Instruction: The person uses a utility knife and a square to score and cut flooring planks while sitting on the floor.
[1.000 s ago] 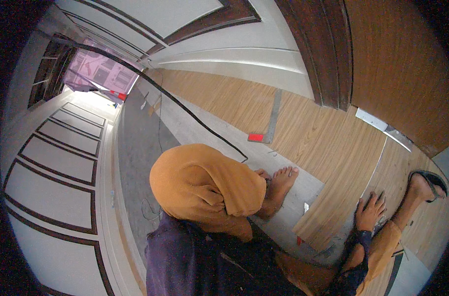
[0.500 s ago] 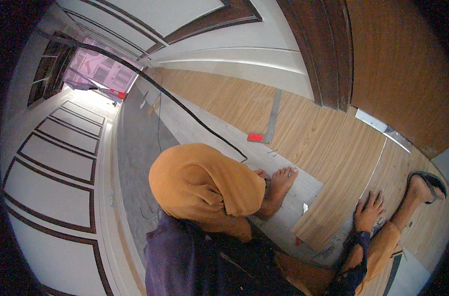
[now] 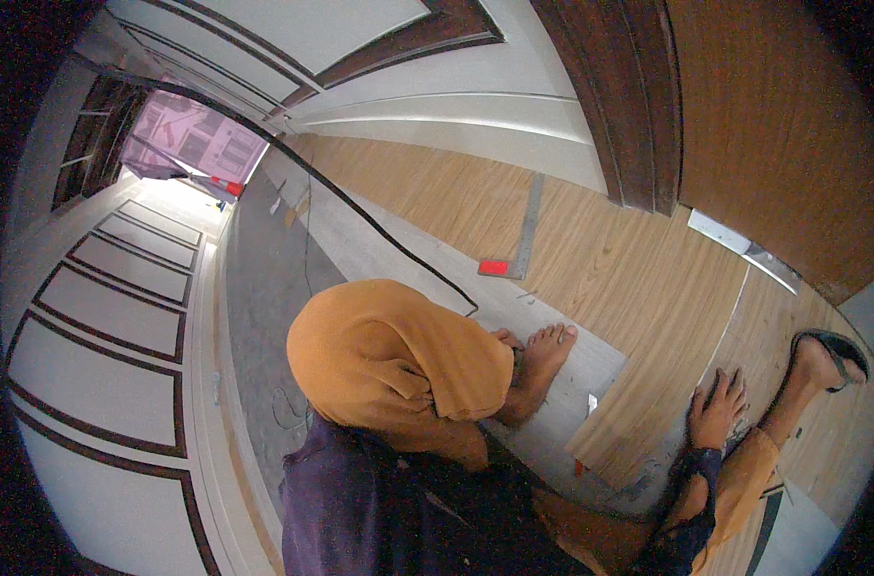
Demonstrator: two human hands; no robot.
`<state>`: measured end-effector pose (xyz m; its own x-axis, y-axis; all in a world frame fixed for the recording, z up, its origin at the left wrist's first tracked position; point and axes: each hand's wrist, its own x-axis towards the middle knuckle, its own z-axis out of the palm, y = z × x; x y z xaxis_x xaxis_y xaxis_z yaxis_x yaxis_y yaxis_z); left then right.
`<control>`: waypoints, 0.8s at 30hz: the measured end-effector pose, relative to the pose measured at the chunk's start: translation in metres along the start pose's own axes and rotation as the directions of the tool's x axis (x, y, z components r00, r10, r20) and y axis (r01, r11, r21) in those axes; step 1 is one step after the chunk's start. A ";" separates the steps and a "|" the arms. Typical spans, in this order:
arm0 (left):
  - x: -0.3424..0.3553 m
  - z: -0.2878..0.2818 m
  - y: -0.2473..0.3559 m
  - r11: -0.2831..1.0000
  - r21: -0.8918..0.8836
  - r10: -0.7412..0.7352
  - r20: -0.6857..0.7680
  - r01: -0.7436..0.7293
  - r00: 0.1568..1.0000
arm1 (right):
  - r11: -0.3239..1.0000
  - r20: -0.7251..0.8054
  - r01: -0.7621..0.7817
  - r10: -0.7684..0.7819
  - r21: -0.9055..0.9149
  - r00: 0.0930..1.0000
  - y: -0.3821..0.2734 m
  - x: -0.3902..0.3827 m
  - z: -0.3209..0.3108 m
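My right hand (image 3: 715, 409) rests palm down on the floor with its fingers spread and nothing in them. It lies beside the edge of the wood-look floor planks (image 3: 639, 394), between them and my right leg. The left hand is out of sight; only a dark purple sleeve (image 3: 346, 490) shows beside my raised knee (image 3: 389, 350) in orange cloth. Away from my hands, a metal carpenter's square (image 3: 527, 240) with a red patch lies flat on the planks.
A black cable (image 3: 360, 207) crosses from the upper left to near my bare foot (image 3: 549, 360). A shiny metal strip (image 3: 744, 252) lies by the brown door (image 3: 783, 125). Grey underlay (image 3: 591, 350) borders the planks. My other foot (image 3: 826, 368) wears a black sandal. Panelled walls (image 3: 101, 384) flank the corridor.
The whole view has shifted very slightly. My right hand stays on the floor in the same place.
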<state>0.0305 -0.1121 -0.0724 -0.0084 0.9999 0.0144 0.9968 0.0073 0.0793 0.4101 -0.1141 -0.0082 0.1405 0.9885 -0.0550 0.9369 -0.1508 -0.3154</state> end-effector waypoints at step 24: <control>-0.007 -0.024 0.001 0.973 0.178 0.180 -0.174 -0.149 0.968 | 1.000 -0.005 0.025 -0.025 -0.007 1.000 0.001 0.001 0.007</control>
<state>0.0297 -0.1194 -0.0485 0.1574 0.9668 0.2014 0.9850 -0.1390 -0.1026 0.4092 -0.1132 -0.0150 0.1191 0.9920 -0.0425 0.9424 -0.1264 -0.3098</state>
